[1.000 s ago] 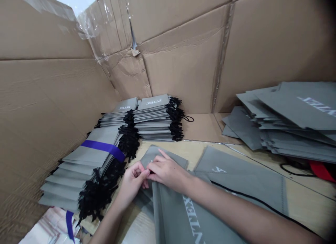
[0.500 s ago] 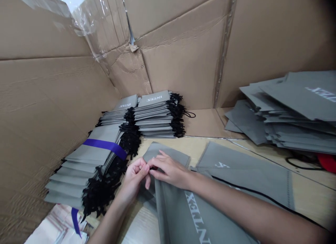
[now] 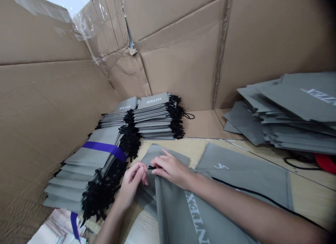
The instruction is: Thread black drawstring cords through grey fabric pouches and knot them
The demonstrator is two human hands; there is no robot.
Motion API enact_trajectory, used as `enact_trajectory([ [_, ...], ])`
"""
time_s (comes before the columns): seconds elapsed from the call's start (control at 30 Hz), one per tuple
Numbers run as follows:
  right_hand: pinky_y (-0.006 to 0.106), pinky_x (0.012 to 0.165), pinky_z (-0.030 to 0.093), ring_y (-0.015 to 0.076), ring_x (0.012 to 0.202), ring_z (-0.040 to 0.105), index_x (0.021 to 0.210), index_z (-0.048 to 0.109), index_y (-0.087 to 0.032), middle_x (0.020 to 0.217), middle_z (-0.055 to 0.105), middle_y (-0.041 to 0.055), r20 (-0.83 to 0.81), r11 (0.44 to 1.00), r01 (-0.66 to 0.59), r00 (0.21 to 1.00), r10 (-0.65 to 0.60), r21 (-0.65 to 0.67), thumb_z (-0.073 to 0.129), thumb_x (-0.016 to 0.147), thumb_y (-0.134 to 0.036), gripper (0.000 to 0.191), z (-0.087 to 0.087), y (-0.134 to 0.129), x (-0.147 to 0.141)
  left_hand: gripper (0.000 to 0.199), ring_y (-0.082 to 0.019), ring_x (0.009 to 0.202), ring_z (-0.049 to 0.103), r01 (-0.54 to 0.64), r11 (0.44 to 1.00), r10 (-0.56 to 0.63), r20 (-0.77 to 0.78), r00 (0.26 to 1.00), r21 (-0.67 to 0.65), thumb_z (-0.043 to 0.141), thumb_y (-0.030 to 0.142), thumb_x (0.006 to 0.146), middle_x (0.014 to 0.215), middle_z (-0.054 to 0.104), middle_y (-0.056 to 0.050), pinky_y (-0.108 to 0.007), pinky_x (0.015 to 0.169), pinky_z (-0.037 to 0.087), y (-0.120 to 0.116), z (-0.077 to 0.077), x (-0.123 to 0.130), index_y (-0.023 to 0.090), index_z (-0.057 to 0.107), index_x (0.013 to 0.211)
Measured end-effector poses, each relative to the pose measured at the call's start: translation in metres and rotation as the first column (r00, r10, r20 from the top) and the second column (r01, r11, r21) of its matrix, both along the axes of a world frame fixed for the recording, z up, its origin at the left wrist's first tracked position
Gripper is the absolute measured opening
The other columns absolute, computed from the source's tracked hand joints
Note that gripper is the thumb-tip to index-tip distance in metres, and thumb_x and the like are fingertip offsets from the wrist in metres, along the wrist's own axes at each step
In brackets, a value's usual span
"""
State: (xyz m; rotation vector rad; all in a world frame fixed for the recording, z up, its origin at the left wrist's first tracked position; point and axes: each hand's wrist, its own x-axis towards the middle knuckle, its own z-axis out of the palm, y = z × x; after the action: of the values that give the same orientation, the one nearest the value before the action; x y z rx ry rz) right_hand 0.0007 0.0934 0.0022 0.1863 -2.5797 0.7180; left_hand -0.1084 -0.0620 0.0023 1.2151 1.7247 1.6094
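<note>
My right hand (image 3: 169, 171) pinches one short black cord end (image 3: 151, 167) at the top of a grey fabric bag (image 3: 181, 216) lettered INTEX; my left hand (image 3: 134, 177) has thumb and curled fingers pressed together — anything between them I can't make out. Left of that bag is one stack bound by a purple band (image 3: 105, 149); beyond it, two black-corded stacks (image 3: 153, 114), both reading INTEX. Right of it lies a flat grey piece (image 3: 244, 167) — farther right, one loose grey pile (image 3: 296, 114), its top marked INTEX.
</note>
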Motion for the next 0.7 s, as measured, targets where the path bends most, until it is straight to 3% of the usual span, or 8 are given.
enact_trajectory([
  [0.13, 0.043, 0.108, 0.02, 0.0126, 0.076, 0.059, 0.095, 0.054, -0.02, 0.079, 0.063, -0.0016, -0.036, 0.998, -0.004, 0.999, 0.007, 0.068, 0.045, 0.093, -0.035, 0.018, -0.004, 0.0, -0.001, 0.036, -0.011, 0.054, 0.041, -0.017, 0.993, -0.012, -0.24, 0.971, -0.116, 0.051, 0.043, 0.085, 0.054, 0.045, 0.003, -0.022, 0.052, 0.03, 0.002, 0.001, -0.001, 0.017, 0.046, 0.061],
  [0.23, 0.044, 0.108, 0.022, 0.0125, 0.073, 0.059, 0.095, 0.053, -0.02, 0.075, 0.061, -0.0027, -0.043, 0.998, 0.005, 0.999, -0.002, 0.065, 0.044, 0.093, -0.032, 0.015, -0.004, -0.002, -0.001, 0.041, -0.01, 0.05, 0.039, -0.008, 0.991, -0.031, -0.28, 0.959, -0.135, 0.05, 0.045, 0.085, 0.049, 0.043, 0.003, -0.023, 0.05, 0.027, 0.006, 0.002, -0.002, 0.017, 0.044, 0.055],
  [0.37, 0.044, 0.109, 0.021, 0.0127, 0.071, 0.059, 0.094, 0.054, -0.02, 0.072, 0.059, -0.0038, -0.041, 0.999, -0.046, 0.998, 0.047, 0.026, 0.047, 0.091, -0.03, 0.013, -0.001, -0.004, 0.001, 0.042, -0.009, 0.044, 0.043, 0.045, 0.994, -0.055, -0.097, 0.994, -0.104, 0.051, 0.045, 0.084, 0.046, 0.043, 0.004, -0.022, 0.047, 0.03, 0.007, 0.0, -0.001, 0.017, 0.044, 0.054],
  [0.5, 0.043, 0.109, 0.021, 0.0112, 0.072, 0.058, 0.097, 0.054, -0.021, 0.075, 0.059, -0.0053, -0.05, 0.983, -0.153, 0.988, 0.149, -0.104, 0.047, 0.091, -0.028, 0.012, -0.003, -0.004, 0.0, 0.044, -0.007, 0.034, 0.042, 0.07, 0.997, -0.066, 0.131, 0.989, -0.023, 0.056, 0.049, 0.081, 0.043, 0.037, 0.008, -0.02, 0.04, 0.028, 0.007, -0.005, 0.003, 0.018, 0.039, 0.054],
  [0.7, 0.047, 0.108, 0.02, 0.0113, 0.075, 0.058, 0.1, 0.055, -0.022, 0.081, 0.062, -0.0044, -0.026, 0.961, -0.188, 0.982, 0.187, -0.201, 0.047, 0.09, -0.029, 0.015, -0.006, -0.002, -0.004, 0.045, -0.008, 0.029, 0.047, 0.032, 0.999, -0.04, 0.254, 0.966, 0.035, 0.055, 0.051, 0.08, 0.036, 0.036, 0.009, -0.017, 0.034, 0.031, 0.011, -0.012, 0.011, 0.018, 0.038, 0.055],
])
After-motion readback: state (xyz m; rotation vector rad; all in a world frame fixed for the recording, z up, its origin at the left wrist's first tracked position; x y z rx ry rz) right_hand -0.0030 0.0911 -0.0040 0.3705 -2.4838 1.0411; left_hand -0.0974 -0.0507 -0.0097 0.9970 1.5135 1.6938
